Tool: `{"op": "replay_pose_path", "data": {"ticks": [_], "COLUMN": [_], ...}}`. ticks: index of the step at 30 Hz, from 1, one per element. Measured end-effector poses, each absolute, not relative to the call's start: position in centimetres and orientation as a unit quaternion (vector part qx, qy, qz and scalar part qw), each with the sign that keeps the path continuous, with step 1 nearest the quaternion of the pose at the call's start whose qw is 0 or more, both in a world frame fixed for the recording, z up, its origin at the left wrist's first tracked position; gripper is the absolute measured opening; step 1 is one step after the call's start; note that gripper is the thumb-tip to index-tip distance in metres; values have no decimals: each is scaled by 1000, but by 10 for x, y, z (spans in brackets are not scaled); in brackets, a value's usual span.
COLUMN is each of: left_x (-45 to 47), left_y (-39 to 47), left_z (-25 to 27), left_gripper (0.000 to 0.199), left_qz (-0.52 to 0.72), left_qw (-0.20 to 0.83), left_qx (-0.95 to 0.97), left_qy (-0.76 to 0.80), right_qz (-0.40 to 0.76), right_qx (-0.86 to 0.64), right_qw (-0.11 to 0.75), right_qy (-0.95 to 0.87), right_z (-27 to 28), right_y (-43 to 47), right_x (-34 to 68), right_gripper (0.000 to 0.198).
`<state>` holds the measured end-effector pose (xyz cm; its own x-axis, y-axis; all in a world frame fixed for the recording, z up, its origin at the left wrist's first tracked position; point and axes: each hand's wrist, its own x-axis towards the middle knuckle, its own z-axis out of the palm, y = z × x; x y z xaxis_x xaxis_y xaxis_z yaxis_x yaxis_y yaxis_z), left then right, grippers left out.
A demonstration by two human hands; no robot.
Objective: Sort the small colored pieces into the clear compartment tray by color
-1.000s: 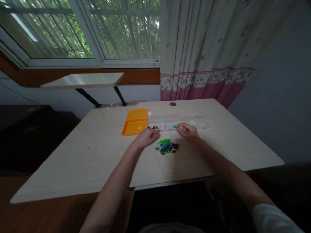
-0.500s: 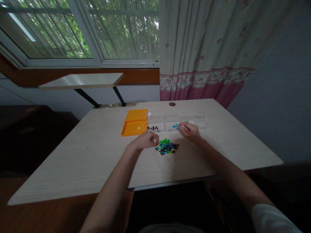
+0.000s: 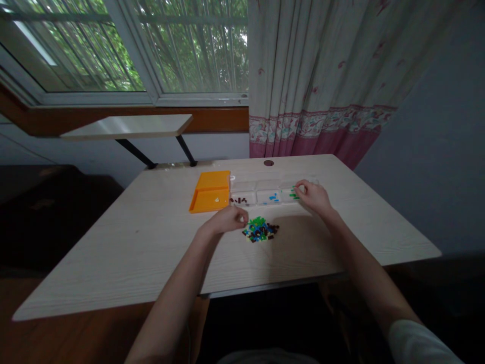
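We see the left hand (image 3: 227, 220) curled loosely on the surface (image 3: 125, 253), just beside the pile of small coloured pieces (image 3: 260, 230) — whether it grips one we cannot tell. The right hand (image 3: 313, 196) hovers over the clear divided tray (image 3: 273, 194), at its green compartment, fingers pinched together — any piece between them is too small to make out. An orange box (image 3: 210, 191) touches the tray's left end.

Beside the orange lid (image 3: 211, 191), the clear tray (image 3: 265, 194) holds brown, blue and green bits; the pile (image 3: 259, 229) nearer mixes green, blue, brown, yellow on pale wood-grain table (image 3: 132, 242).
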<state>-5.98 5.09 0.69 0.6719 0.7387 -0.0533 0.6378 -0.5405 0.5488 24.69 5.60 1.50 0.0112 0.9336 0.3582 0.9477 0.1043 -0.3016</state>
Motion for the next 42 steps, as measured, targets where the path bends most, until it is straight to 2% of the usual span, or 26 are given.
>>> {"op": "replay_pose_path", "data": {"ticks": [4, 9, 16, 23, 37, 42], "left_x": [-59, -56, -45, -37, -35, -46], "left_y": [52, 54, 48, 40, 41, 50], "left_z": [4, -2, -4, 0, -2, -5], "left_gripper": [14, 18, 22, 20, 21, 26], "left_qz": [111, 162, 228, 239, 233, 184], "left_qw": [251, 215, 208, 218, 239, 233], "left_qx": [873, 860, 843, 844, 849, 854], "left_qy": [404, 434, 440, 428, 409, 427], "right_qz": [-19, -18, 41, 18, 21, -23], "right_qx": [-712, -717, -564, -479, -441, -425], "right_qw": [181, 176, 164, 233, 268, 351], "right_qy": [-678, -675, -808, -846, -856, -834], "right_z": [11, 9, -7, -20, -23, -21], "right_y": [60, 59, 44, 27, 28, 35], "right_x": [256, 249, 196, 166, 169, 176], "right_gripper": [28, 31, 25, 25, 21, 24]}}
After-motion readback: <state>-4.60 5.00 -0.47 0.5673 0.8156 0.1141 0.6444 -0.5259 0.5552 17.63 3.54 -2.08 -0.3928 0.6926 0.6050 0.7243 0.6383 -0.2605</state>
